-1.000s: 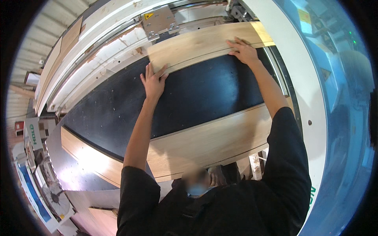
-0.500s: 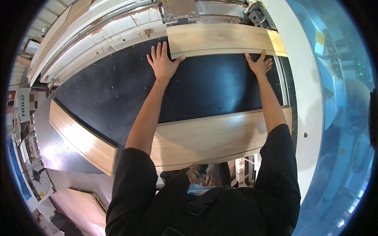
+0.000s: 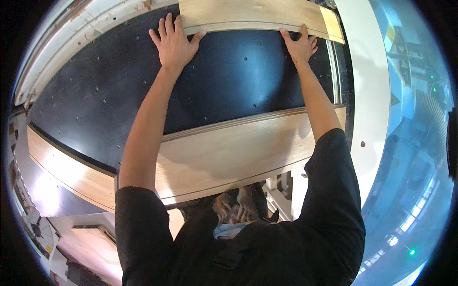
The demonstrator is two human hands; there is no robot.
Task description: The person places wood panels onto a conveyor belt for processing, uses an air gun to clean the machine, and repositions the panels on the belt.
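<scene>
A long pale wooden board with a dark line along its near edge lies on the dark machine table. My left hand is spread at the board's left corner, its thumb against the near edge and its fingers beside the left end. Farther right, my right hand has its fingers apart, thumb and fingertips at the same near edge. Neither hand wraps round anything. Close to my body lies a second wide wooden board, also grooved along its near edge.
Another narrow wooden board lies at the left of the table. A metal strip and a white machine frame border the right side, with a translucent blue cover beyond. More wood sits low at the left.
The view has shifted, so the table and boards appear higher and farther left. Both hands keep their places at the far board's edge.
</scene>
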